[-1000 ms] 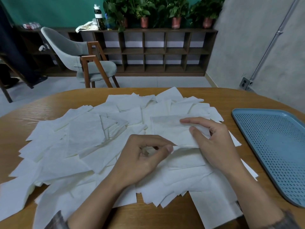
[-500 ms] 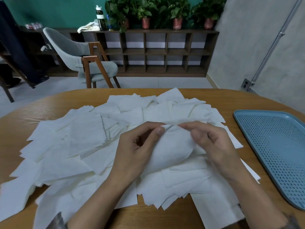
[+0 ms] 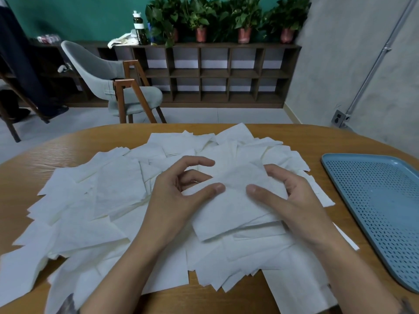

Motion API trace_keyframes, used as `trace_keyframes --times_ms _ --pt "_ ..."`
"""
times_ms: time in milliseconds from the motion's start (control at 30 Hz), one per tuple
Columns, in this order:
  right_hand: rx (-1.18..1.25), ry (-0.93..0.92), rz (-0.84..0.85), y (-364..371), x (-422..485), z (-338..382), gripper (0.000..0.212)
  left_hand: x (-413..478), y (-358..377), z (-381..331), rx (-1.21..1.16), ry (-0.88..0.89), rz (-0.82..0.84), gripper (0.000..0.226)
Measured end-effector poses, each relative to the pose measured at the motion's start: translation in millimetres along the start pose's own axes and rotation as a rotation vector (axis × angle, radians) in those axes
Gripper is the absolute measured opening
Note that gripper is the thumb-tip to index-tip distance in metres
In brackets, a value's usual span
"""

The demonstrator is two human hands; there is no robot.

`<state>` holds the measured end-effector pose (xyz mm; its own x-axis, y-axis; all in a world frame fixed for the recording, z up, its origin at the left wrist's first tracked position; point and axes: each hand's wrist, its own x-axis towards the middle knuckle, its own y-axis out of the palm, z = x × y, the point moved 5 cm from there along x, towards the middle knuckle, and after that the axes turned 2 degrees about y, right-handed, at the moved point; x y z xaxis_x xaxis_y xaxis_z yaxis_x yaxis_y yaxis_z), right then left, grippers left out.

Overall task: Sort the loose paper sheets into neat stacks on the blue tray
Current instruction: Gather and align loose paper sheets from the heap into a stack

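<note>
Holding one white sheet (image 3: 233,207) just above the heap, both hands pinched it by its sides. The left hand (image 3: 179,196) pressed its thumb on the sheet's 9 o'clock edge with curled fingers beneath and the index finger lifted free. The right hand (image 3: 297,200) gripped the 3 o'clock edge, thumb on top and fingers behind. Under them the loose paper sheets (image 3: 95,200) lay overlapping at all angles across the middle of the wooden desk (image 3: 294,134). The blue tray (image 3: 374,211) sat at 3 o'clock of the heap, apart from it, near the desk's edge. A grey chair (image 3: 95,66) stood at 11 o'clock and a dark cubby shelf (image 3: 215,73) with potted plants (image 3: 244,17) at 12 o'clock.
</note>
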<state>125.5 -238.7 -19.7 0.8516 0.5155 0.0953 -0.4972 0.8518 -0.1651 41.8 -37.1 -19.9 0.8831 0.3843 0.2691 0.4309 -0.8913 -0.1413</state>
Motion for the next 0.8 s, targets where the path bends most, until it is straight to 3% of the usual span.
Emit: trace_keyframes --times_ms 233,667,800 --pt "-0.062 -0.050 0.023 6.8 0.8 -2.9 0.047 -1.2 5.3 0.1 0.059 0.010 0.065 0.024" --pt "-0.080 -0.107 0.013 5.5 2.7 -5.9 0.050 -1.0 7.9 4.7 0.211 0.150 0.006 0.014" --pt "-0.031 -0.112 -0.011 1.9 4.3 -9.1 0.055 -3.1 11.2 3.2 0.117 0.115 0.054 0.013"
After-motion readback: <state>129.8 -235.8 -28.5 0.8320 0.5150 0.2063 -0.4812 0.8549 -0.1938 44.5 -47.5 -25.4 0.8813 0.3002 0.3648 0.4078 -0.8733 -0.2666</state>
